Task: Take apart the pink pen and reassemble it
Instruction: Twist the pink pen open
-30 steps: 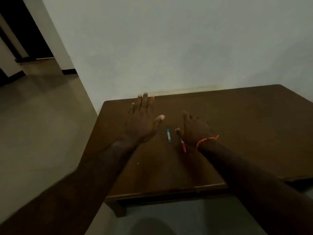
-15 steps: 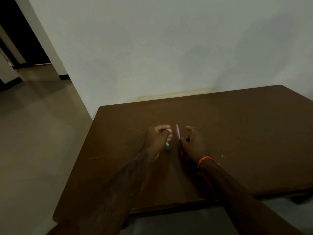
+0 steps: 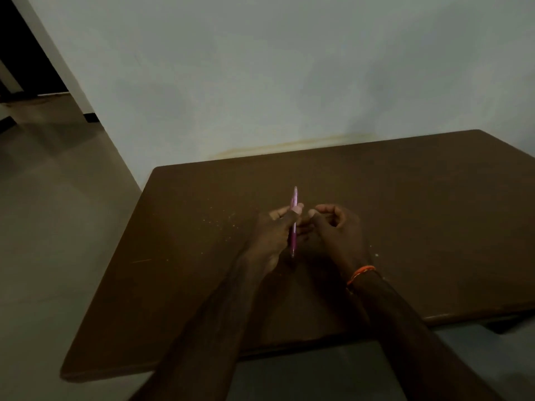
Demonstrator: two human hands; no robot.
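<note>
The pink pen (image 3: 294, 199) stands nearly upright above the brown table (image 3: 419, 204), between my two hands. My left hand (image 3: 272, 235) is closed around the pen's middle, with thumb and fingertips pinching it. The top and the lower tip of the pen stick out of the grip. My right hand (image 3: 337, 235) sits just right of the pen with its fingers curled and its thumb pointing at the pen. Whether it touches or holds the pen is hidden in the dim light. The small blue piece seen earlier is out of sight.
An orange band (image 3: 360, 273) circles my right wrist. Pale crumbs (image 3: 220, 221) dot the table left of my hands. A white wall (image 3: 289, 82) rises behind the table, and grey floor (image 3: 58, 198) with a dark doorway (image 3: 17, 53) lies to the left.
Both hands came together from flat on the table. The pink pen was lifted off the table and now sits in my left hand's grip. The blue piece has gone from view.
</note>
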